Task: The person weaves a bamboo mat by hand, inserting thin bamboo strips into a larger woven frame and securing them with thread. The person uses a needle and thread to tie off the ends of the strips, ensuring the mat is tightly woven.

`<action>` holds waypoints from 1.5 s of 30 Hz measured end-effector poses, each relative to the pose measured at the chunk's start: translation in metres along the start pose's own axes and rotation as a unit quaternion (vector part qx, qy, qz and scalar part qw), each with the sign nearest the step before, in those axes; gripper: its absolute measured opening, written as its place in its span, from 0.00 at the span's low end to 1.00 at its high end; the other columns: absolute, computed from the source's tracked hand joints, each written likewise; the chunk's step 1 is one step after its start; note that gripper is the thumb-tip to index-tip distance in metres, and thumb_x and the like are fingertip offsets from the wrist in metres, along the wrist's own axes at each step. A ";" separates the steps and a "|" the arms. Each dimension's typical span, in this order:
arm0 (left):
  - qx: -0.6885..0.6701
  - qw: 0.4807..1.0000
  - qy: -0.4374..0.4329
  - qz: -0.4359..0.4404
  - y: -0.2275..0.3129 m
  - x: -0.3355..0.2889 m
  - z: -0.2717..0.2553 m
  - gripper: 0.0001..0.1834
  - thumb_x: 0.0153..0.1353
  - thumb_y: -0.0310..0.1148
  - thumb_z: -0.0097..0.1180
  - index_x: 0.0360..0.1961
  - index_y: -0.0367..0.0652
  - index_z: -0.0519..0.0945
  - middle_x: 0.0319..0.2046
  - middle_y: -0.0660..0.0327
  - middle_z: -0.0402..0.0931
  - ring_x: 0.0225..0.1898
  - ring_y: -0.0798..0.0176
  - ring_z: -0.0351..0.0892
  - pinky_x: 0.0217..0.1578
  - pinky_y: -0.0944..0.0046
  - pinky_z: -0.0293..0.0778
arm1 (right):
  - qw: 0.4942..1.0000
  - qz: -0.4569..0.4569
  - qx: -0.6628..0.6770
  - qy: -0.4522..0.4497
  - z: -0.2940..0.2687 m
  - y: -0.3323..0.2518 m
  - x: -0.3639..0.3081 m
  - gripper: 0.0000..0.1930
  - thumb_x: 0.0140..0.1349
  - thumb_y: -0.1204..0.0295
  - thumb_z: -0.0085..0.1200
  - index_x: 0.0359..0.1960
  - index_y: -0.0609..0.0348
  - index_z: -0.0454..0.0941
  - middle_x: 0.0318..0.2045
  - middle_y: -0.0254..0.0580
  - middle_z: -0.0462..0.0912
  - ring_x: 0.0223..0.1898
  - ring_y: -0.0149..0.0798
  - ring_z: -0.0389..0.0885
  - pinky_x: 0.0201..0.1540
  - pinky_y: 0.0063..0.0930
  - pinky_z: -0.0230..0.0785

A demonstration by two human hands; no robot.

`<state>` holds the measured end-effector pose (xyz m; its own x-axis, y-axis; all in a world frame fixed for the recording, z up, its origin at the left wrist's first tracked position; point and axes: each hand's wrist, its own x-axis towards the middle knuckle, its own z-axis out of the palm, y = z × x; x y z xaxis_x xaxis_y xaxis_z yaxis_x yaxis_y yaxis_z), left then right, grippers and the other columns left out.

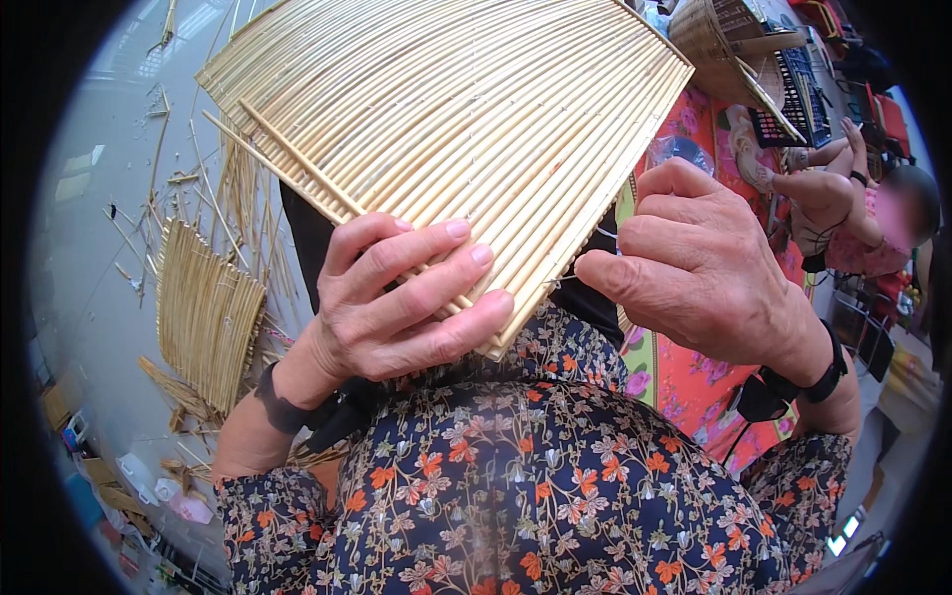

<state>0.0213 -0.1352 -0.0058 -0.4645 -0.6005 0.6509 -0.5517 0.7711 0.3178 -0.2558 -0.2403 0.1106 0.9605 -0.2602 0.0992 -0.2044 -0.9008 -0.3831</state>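
A large flat panel of pale reed stalks [476,129], laid side by side and bound with rows of fine stitches, spans the upper middle. My left hand [412,293] grips its near corner, fingers spread over the top and the thumb side close to the near tip. Under those fingers, a few stalks [297,164] run crosswise along the panel's left edge. Just off the right edge, my right hand [694,253] is closed in a pinch. A thin pale thread [605,233] stretches between it and the panel's edge; its end is hidden in the fingers.
On the grey floor at left lies a smaller reed panel [203,317], among loose stalks [248,198] and scraps. A red floral cloth [694,367] spreads at right. Beyond it are a woven basket [719,50], a black crate [793,99] and a seated person [863,208].
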 end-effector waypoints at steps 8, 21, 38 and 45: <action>0.013 1.000 0.020 0.001 -0.002 0.003 0.003 0.10 0.62 0.38 0.70 0.45 0.64 0.89 0.50 0.70 0.88 0.53 0.60 0.88 0.54 0.57 0.75 | 1.000 0.000 0.004 0.009 0.004 0.001 0.000 0.19 0.49 0.72 0.66 0.45 0.59 0.85 0.23 0.30 0.66 0.26 0.37 0.73 0.44 0.37 0.72; 0.017 1.000 0.020 -0.003 -0.001 0.003 0.004 0.11 0.61 0.38 0.70 0.46 0.65 0.88 0.50 0.70 0.88 0.53 0.60 0.88 0.54 0.57 0.75 | 1.000 -0.013 -0.006 -0.008 0.000 0.001 0.003 0.19 0.48 0.71 0.66 0.45 0.60 0.85 0.24 0.30 0.67 0.28 0.37 0.74 0.45 0.38 0.73; 0.013 1.000 0.015 -0.008 -0.001 0.003 0.002 0.11 0.61 0.37 0.70 0.45 0.65 0.89 0.51 0.70 0.88 0.53 0.60 0.88 0.54 0.57 0.75 | 1.000 0.000 -0.008 0.000 0.000 0.001 0.002 0.17 0.49 0.71 0.65 0.44 0.58 0.84 0.23 0.31 0.65 0.26 0.38 0.71 0.41 0.37 0.71; 0.014 1.000 0.012 -0.005 -0.002 0.004 0.001 0.11 0.60 0.37 0.71 0.45 0.65 0.89 0.51 0.71 0.88 0.53 0.60 0.88 0.54 0.57 0.75 | 1.000 0.000 0.001 0.008 0.004 0.001 0.001 0.18 0.49 0.72 0.65 0.44 0.59 0.83 0.24 0.31 0.66 0.26 0.38 0.72 0.42 0.37 0.72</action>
<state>0.0197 -0.1393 -0.0050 -0.4426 -0.6019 0.6647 -0.5756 0.7591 0.3040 -0.2547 -0.2399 0.1069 0.9572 -0.2659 0.1146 -0.2039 -0.9000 -0.3853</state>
